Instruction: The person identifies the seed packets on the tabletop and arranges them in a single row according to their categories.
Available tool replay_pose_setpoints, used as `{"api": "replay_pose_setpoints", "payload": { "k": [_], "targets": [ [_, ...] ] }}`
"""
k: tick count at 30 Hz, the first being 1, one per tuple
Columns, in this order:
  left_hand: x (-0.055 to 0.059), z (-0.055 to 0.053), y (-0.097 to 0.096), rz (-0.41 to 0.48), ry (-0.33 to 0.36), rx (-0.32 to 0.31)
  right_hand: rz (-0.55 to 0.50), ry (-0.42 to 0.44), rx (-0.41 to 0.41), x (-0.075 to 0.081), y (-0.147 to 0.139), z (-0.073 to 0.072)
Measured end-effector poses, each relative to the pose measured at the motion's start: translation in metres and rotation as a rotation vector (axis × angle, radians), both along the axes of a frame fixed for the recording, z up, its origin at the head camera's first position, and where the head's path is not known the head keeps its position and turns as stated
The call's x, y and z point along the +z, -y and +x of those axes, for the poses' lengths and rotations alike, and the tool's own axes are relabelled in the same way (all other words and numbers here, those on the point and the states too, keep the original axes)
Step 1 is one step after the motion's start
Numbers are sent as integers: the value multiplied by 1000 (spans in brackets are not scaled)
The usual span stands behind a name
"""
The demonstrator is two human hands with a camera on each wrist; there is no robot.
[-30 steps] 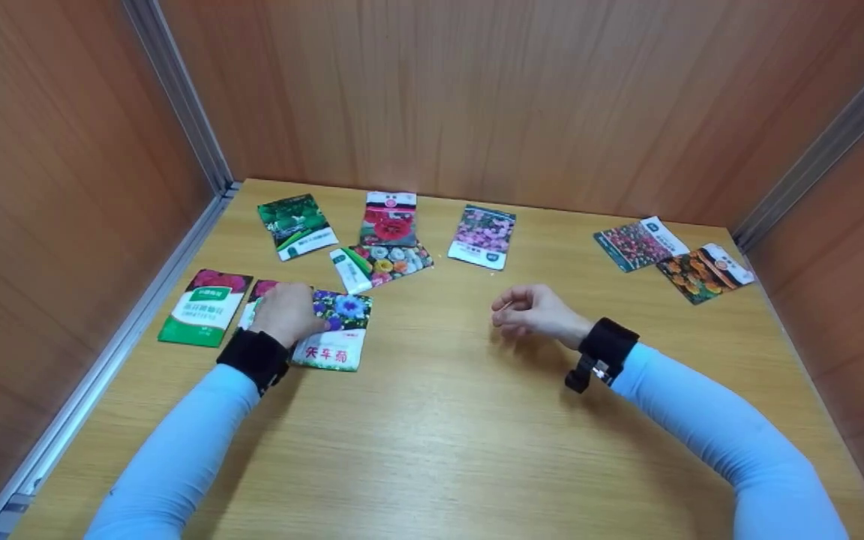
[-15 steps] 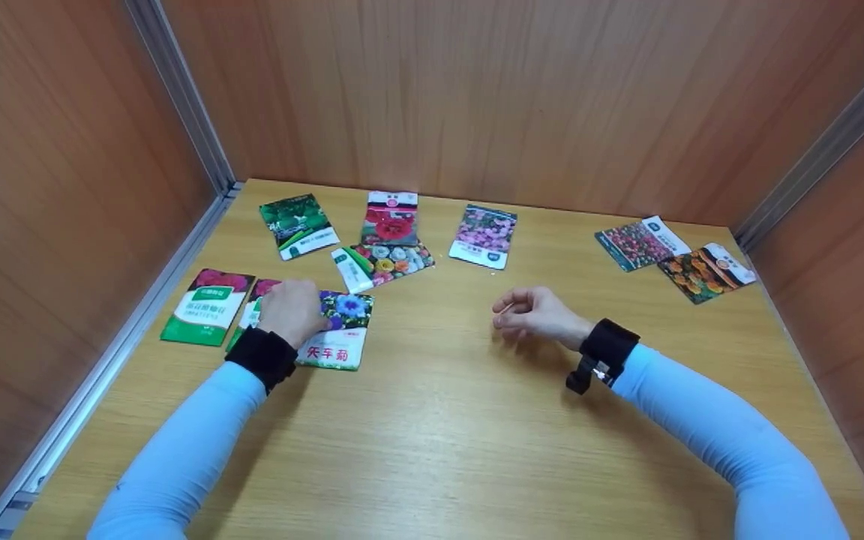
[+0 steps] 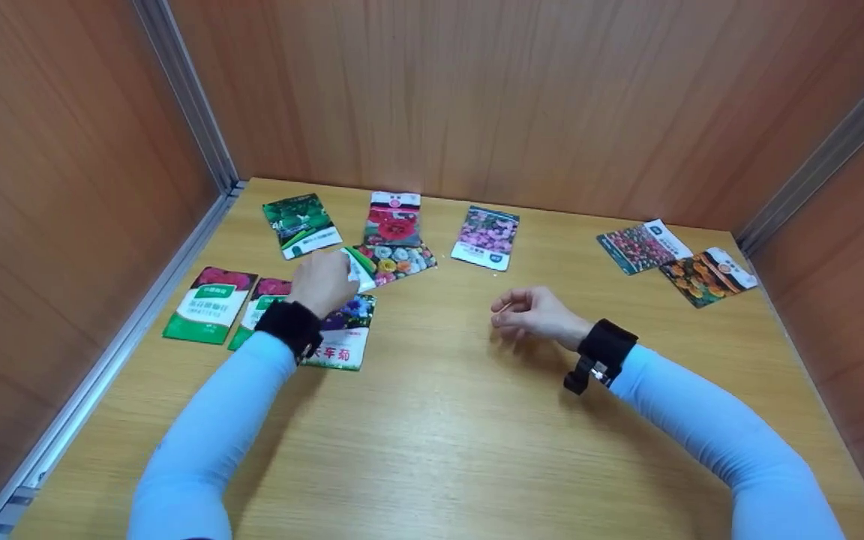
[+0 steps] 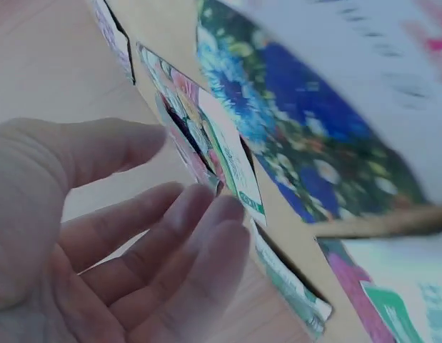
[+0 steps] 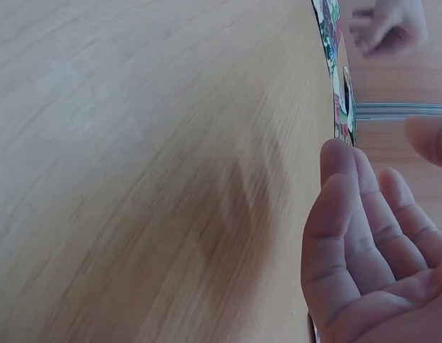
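My left hand (image 3: pixel 323 283) hovers over the top of a flower seed packet with blue blooms (image 3: pixel 347 341), hiding part of it. In the left wrist view its thumb and fingers (image 4: pixel 228 264) are apart, with nothing between them. Just beyond the hand lies a seed packet with mixed-colour blooms (image 3: pixel 400 262), its near-left part partly covered. Two matching red, white and green seed packets (image 3: pixel 209 304) lie to the left, the second partly behind the wrist. My right hand (image 3: pixel 541 316) hangs just over the bare tabletop, fingers loosely curled and holding nothing.
Along the back lie a green packet (image 3: pixel 302 226), a red-flower packet (image 3: pixel 393 220) touching the mixed-colour one, and a pink-purple packet (image 3: pixel 486 238). At the right, a pink-flower packet (image 3: pixel 643 246) touches an orange-flower packet (image 3: pixel 708 276). Wooden panels (image 3: pixel 477 97) enclose the table.
My left hand has left the blue-flower packet and moved up and to the right, away from me. The packet now lies beside the second red, white and green one. The right hand stays put.
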State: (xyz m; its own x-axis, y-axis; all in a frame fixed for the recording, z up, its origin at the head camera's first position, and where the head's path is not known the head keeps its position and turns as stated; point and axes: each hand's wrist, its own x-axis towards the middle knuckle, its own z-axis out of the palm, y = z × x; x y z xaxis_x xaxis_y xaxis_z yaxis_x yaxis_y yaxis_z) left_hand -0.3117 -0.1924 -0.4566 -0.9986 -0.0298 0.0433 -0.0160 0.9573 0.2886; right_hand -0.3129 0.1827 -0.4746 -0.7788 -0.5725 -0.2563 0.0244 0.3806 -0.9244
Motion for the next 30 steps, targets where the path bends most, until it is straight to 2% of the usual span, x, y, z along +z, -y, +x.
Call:
{"api": "replay_pose_setpoints", "payload": {
  "k": [6,11,14,17,19,26,30],
  "targets": [
    [-1,-44,-11,98,32,22,0,6,16,-4,3,-2],
    [-1,-72,-23,154,125,81,-6,-3,16,-2,5,-3],
    [-4,-79,-29,109,177,75,-14,-10,19,-1,7,-2],
    [-9,-82,-33,46,213,51,-21,-14,24,-2,10,-2],
    [-14,-83,-35,37,232,49,-24,-15,24,-3,11,-3],
    [-23,-97,-45,3,186,77,-28,23,29,-7,16,-6],
    [-25,-107,-52,30,147,103,-41,53,46,-8,21,-7]
  ]
}}
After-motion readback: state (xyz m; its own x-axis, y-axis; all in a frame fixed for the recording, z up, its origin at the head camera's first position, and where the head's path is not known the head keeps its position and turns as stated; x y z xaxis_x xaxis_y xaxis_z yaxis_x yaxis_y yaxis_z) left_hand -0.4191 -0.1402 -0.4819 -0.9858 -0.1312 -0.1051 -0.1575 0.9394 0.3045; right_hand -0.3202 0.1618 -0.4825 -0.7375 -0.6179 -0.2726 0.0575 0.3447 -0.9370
